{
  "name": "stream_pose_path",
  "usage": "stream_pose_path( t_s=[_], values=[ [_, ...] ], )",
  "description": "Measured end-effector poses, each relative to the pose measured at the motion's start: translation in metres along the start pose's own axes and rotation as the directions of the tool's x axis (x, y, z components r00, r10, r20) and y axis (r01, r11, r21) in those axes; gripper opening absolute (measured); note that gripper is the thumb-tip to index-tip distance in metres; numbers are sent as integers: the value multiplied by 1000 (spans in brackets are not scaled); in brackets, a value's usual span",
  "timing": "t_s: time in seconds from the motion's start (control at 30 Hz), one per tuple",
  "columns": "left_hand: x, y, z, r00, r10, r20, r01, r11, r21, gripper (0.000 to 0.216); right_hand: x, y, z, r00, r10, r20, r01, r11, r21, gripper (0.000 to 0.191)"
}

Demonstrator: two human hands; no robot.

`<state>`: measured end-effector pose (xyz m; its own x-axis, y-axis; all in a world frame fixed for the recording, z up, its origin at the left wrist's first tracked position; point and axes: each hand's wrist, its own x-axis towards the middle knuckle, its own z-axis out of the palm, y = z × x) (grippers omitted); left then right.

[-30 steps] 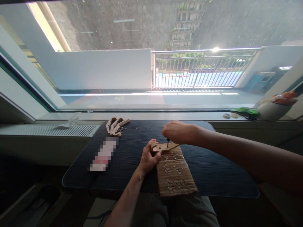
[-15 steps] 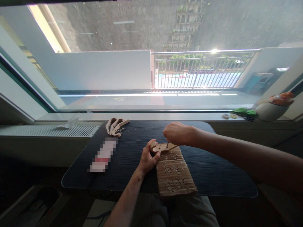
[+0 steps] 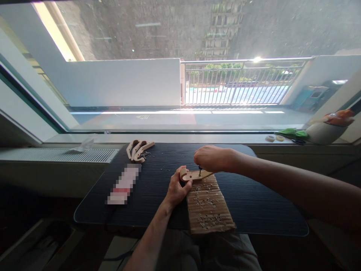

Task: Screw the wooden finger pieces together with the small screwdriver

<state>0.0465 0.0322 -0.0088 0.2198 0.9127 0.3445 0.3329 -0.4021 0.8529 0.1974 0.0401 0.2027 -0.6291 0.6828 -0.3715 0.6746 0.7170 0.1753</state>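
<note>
"What are you gripping?"

"My left hand is clamping the curled end of a wooden hook, and my right hand is clasping what is probably a screwdriver; my fist is hiding most of it."

"Where is that hook lying?"

"It's resting across the far end of some pitted cardboard on the bench, and the screwdriver is standing on it."

"Anything else?"

"More hooks are lying far left, with screws sitting beside them."
</note>
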Motion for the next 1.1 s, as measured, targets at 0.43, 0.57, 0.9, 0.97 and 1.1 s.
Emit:
stream_pose_path(
  t_s=[0.43,0.57,0.9,0.97,1.1],
  values=[
    [0,1,-1,1000,10,-3,-10,1000,11,51,-8,-2,-4,997,65,-33,-63,997,34,27],
    [0,1,0,1000,1,-9,0,1000,14,53,-9,0,-6,999,16,-42,-16,1000,15,20],
    [1,18,-11,999,-25,-33,26,1000,18,74,-12,4,8,989,56,-134,-44,995,94,20],
    [4,34,-19,993,78,-84,-61,981,187,71,-12,7,17,976,57,-210,-24,988,155,22],
    [14,71,-27,963,234,132,-268,825,498,43,-15,11,39,909,65,-413,48,965,258,21]
  ],
)
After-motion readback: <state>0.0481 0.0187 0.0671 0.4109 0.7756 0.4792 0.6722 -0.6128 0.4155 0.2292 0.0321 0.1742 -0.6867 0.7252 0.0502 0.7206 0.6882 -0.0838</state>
